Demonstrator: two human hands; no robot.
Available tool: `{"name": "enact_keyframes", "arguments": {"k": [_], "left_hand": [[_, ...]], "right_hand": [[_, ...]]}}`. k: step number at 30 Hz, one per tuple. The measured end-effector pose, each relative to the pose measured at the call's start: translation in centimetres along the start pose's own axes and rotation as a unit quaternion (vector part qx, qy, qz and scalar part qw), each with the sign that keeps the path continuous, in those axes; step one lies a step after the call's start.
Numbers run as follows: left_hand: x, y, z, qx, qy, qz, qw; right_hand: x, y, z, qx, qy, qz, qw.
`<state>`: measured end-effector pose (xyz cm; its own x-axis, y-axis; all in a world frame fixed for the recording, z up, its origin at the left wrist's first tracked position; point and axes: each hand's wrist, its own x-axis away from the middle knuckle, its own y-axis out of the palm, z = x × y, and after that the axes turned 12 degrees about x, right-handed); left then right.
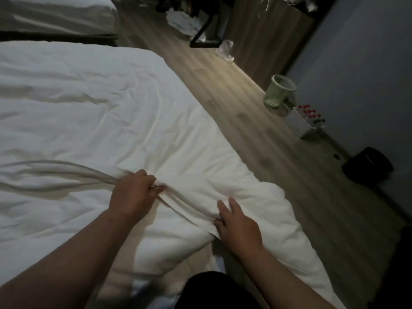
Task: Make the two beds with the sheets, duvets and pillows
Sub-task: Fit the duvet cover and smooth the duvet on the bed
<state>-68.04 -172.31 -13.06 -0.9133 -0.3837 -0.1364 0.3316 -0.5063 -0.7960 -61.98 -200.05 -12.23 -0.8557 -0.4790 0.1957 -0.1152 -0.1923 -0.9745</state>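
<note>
Left hand (133, 192) has its grip closed around a bunched fold of the white duvet (89, 108) (spread across the near bed (121, 267)), right hand (238, 226) pinching the same fold near the corner.

No text, label or number can be read anywhere.

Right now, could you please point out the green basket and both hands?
green basket (279, 94), head view, side wall
left hand (133, 192), head view, knuckles gripping duvet (89, 97)
right hand (238, 228), head view, back of hand
</note>
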Motion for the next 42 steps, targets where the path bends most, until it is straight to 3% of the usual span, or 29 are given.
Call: {"name": "enact_keyframes", "arguments": {"k": [5, 8, 11, 15, 17, 20, 25, 28, 32, 35, 37, 39, 42], "left_hand": [[-4.4, -1.5, 3.0, 0.027, -0.085, 0.070, 0.994], [-6.4, -1.9, 3.4, 0.063, -0.145, 0.083, 0.984], [-7.9, -2.7, 3.1, 0.091, -0.186, 0.097, 0.974], [-10.5, -4.1, 1.4, 0.093, -0.233, 0.119, 0.961], [-11.1, -3.9, 0.7, 0.069, -0.234, 0.115, 0.963], [-11.3, -2.4, 0.3, 0.051, -0.224, 0.104, 0.968], [-12.2, -0.5, -0.4, 0.050, -0.230, 0.115, 0.965], [-13.2, -0.8, -0.6, 0.049, -0.240, 0.146, 0.958], [-15.8, -2.1, -3.2, 0.121, -0.247, 0.210, 0.938], [-14.5, -2.5, -5.2, 0.184, -0.232, 0.184, 0.937], [-11.5, -3.5, -6.6, 0.158, -0.211, 0.188, 0.946], [-7.7, -5.5, -8.9, 0.063, -0.200, 0.221, 0.952], [-1.7, -9.7, -14.3, -0.055, -0.329, 0.196, 0.922]], "right_hand": [[-4.5, -4.5, 0.5, 0.003, 0.059, 0.101, 0.993], [-9.8, -7.4, 0.8, -0.077, 0.070, 0.187, 0.977], [-14.6, -7.9, -0.7, -0.110, 0.024, 0.162, 0.980], [-15.4, -6.2, -0.5, -0.001, -0.094, 0.169, 0.981], [-14.3, -5.3, 1.8, 0.017, -0.091, 0.123, 0.988], [-14.9, -4.4, 6.1, 0.018, -0.003, 0.058, 0.998], [-23.0, -6.3, 7.0, -0.113, -0.002, 0.144, 0.983], [-28.5, -9.4, 4.7, -0.095, -0.009, 0.170, 0.981], [-33.2, -8.3, -0.8, -0.023, -0.083, 0.054, 0.995], [-33.0, -5.4, -4.5, -0.037, -0.062, -0.036, 0.997], [-32.0, -3.8, -5.6, -0.009, -0.063, -0.005, 0.998], [-31.0, -3.6, -6.2, -0.008, -0.088, 0.062, 0.994], [-29.9, -4.3, -8.1, -0.069, -0.195, 0.129, 0.970]]}}
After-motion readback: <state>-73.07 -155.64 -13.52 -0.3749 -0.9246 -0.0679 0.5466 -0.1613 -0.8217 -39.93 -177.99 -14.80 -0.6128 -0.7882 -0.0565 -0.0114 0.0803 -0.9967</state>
